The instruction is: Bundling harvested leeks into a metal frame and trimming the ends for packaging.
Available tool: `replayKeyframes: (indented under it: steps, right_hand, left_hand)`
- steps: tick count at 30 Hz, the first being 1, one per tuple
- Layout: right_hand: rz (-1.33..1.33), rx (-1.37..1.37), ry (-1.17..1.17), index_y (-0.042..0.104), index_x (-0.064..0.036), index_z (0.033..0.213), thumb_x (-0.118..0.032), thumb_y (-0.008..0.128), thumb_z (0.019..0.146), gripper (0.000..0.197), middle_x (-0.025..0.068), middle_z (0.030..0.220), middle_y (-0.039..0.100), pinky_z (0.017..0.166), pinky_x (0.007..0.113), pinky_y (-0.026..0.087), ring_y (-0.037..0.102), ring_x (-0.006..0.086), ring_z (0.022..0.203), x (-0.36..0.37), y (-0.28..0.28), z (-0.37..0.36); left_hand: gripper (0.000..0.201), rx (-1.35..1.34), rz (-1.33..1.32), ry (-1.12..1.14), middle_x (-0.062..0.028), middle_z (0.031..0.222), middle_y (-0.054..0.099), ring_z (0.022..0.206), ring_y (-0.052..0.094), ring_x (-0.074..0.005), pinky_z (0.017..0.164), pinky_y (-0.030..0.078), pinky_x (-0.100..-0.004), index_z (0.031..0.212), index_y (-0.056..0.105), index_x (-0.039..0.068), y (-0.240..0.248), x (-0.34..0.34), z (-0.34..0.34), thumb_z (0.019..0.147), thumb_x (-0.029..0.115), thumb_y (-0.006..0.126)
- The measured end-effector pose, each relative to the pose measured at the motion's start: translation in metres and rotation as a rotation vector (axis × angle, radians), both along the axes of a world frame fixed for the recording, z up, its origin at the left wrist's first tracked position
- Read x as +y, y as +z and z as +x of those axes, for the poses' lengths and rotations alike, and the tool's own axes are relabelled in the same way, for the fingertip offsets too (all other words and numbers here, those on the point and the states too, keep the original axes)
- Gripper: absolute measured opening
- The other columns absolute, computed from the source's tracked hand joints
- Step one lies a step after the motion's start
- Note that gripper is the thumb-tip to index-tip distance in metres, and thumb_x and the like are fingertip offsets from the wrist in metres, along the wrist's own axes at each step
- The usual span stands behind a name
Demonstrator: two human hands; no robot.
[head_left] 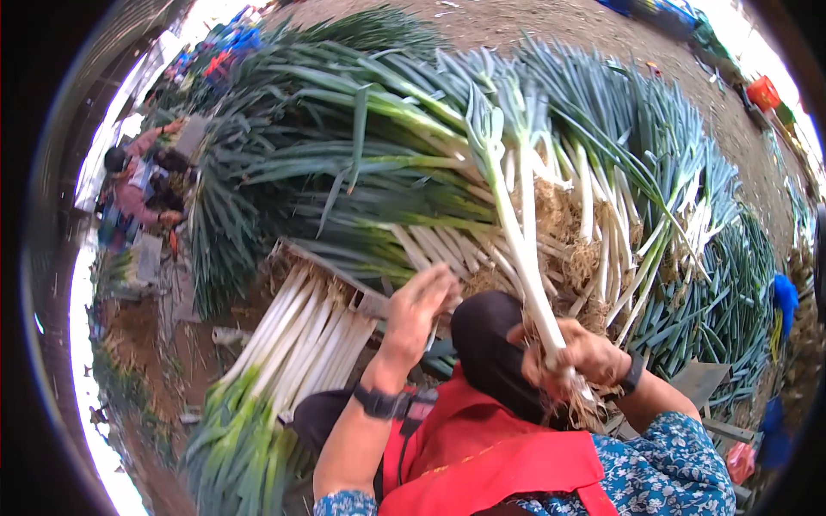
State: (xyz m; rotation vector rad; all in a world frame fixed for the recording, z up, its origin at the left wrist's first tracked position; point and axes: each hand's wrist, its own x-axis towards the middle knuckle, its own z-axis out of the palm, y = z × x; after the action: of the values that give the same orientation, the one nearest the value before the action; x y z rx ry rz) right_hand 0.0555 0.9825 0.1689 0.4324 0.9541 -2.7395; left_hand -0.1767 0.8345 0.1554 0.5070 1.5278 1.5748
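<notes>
Right hand grips one leek at its root end (roots dangling), long axis running up and away; left hand open, fingers spread, nearer the trimmed bundle on the ground.

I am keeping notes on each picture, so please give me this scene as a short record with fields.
place: outdoor dirt ground with a large heap of leeks
left hand: open, reaching to trimmed leeks in the heap
right hand: grips one leek near its roots, leaves pointing away
wrists: dark bands on both
lower left: sorted leek bundle
far left: another person crouching
</notes>
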Motion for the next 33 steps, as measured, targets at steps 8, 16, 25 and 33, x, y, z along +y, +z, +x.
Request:
replayKeyframes:
  steps: [8,16,25,33]
  right_hand:
    - [0.603,-0.176,0.234,0.048,0.0009,0.131,-0.011,0.072,0.081,0.057,0.0035,0.086,0.062,0.065,0.024,0.047,0.057,0.0078,0.076,-0.038,0.026,0.031]
    - [2.301,0.105,-0.125,0.054,0.0027,0.128,-0.002,0.068,0.078,0.052,0.0206,0.116,0.064,0.088,0.043,0.049,0.063,0.0385,0.095,-0.018,0.061,-0.037]
    - [1.805,0.933,0.052,0.052,-0.0013,0.134,-0.009,0.074,0.078,0.06,0.0174,0.127,0.058,0.105,0.042,0.04,0.053,0.0344,0.121,-0.149,0.078,-0.244]
    - [1.81,1.342,-0.14,0.053,-0.0112,0.132,-0.012,0.066,0.085,0.049,0.0091,0.124,0.054,0.09,0.043,0.043,0.052,0.0311,0.109,-0.267,0.006,-0.343]
  left_hand:
    - [0.025,-0.701,0.37,0.541,-0.0118,0.096,0.061,0.09,0.063,-0.0278,0.08,0.055,-0.047,0.104,0.055,0.006,0.029,-0.007,-0.037,0.091,0.022,0.068]
    - [0.014,-0.384,0.868,0.66,-0.0124,0.092,0.064,0.091,0.063,-0.0253,0.091,0.053,-0.0466,0.101,0.06,0.004,0.062,-0.183,-0.07,0.092,0.013,0.064]
    - [0.018,0.129,0.819,1.171,-0.0114,0.094,0.062,0.09,0.062,-0.0231,0.098,0.048,-0.0453,0.103,0.058,0.0,0.137,-0.387,-0.063,0.094,0.015,0.062]
    - [0.028,0.066,0.924,1.244,-0.0144,0.107,0.063,0.099,0.063,-0.0268,0.098,0.05,-0.0444,0.105,0.054,0.003,0.079,-0.445,-0.055,0.096,0.029,0.06]
